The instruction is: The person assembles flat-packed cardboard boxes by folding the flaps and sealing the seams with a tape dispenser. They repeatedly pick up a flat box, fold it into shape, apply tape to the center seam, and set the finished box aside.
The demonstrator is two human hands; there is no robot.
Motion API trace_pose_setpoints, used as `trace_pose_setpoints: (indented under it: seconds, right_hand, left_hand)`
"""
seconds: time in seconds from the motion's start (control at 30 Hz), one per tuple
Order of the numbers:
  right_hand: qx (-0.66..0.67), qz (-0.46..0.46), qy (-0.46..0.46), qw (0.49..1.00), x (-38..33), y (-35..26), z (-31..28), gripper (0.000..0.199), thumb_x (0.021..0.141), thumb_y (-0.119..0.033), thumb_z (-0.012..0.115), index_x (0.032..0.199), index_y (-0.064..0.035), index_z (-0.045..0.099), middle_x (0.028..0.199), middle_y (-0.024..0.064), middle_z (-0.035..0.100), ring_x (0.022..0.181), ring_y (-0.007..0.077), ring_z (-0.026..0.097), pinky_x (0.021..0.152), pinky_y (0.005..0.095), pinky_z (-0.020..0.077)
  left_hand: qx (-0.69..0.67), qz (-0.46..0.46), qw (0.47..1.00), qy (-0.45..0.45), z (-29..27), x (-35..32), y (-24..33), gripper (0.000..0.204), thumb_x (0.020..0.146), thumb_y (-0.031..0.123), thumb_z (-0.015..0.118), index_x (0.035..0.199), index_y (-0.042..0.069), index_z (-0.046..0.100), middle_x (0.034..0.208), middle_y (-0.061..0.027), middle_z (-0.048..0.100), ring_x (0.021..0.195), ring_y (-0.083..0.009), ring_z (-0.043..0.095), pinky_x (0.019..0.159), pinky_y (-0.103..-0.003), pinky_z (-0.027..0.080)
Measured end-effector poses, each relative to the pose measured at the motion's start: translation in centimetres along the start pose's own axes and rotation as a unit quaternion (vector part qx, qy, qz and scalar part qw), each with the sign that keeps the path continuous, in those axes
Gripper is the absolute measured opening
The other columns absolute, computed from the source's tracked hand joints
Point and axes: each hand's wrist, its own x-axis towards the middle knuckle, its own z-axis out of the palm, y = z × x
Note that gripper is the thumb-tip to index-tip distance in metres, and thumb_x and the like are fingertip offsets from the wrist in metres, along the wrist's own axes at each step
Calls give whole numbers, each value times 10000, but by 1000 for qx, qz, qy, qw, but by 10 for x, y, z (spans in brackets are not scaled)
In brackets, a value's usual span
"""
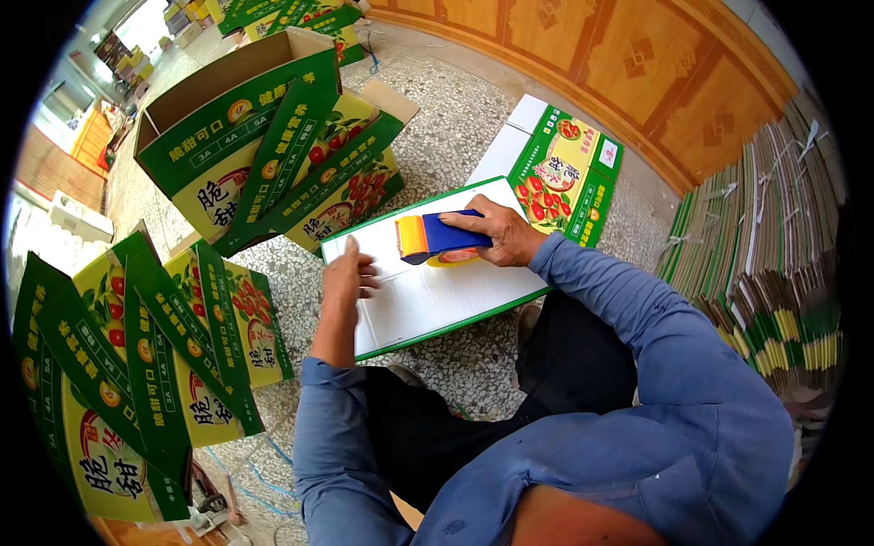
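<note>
In my right hand (506, 233) is a blue tape dispenser (455, 232) with an orange-yellow front end, its fingers wrapped over the top. The dispenser rests on or just above the white face of a carton (428, 308) with green edges, which lies in front of my knees. A seam runs along that white face. My left hand (346, 278) is at the carton's left end, thumb raised and fingers apart, with nothing visible in it. Whether its fingertips touch the carton I cannot tell.
Flat printed cardboard (574, 173) lies beyond the carton. Open green and yellow cartons (246, 118) stand far left, with more folded cartons (146, 364) at near left. A tall stack of flattened cardboard (746, 255) fills the right side. Wooden panelling (592, 55) runs along the back.
</note>
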Motion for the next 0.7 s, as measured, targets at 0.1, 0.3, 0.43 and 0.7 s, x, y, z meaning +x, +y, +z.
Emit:
trace_pose_setpoints:
  seconds: [0.1,0.3,0.43,0.7]
  right_hand:
    - [14,0,-4,1000,6,-5,3,605,732,-329,788,1286,-219,572,846,115,509,765,285,566,686,368,494]
    - [11,13,-37,999,8,-2,3,635,724,-96,745,1312,-236,551,904,127,504,804,305,573,739,383,511]
    - [10,19,-68,997,14,-8,-5,656,719,-99,735,1323,-262,538,911,134,512,806,315,586,736,391,508]
    - [-107,3,-253,962,59,-27,-39,495,813,-303,686,1292,-290,563,872,120,521,736,308,590,646,400,486]
  left_hand:
    - [-151,-45,981,-115,37,-16,8,638,921,619,411,991,16,605,806,-118,643,624,-198,625,506,-279,453]
    - [-235,10,965,-113,59,-21,12,412,955,404,517,1017,7,607,823,-110,666,580,-161,631,438,-216,435]
    - [-139,56,988,-45,59,-15,8,358,946,319,544,839,-7,646,695,-91,659,500,-146,606,399,-217,395]
    - [-26,95,988,120,-100,18,-58,320,913,258,583,757,-18,621,610,-65,578,458,-144,557,404,-261,423]
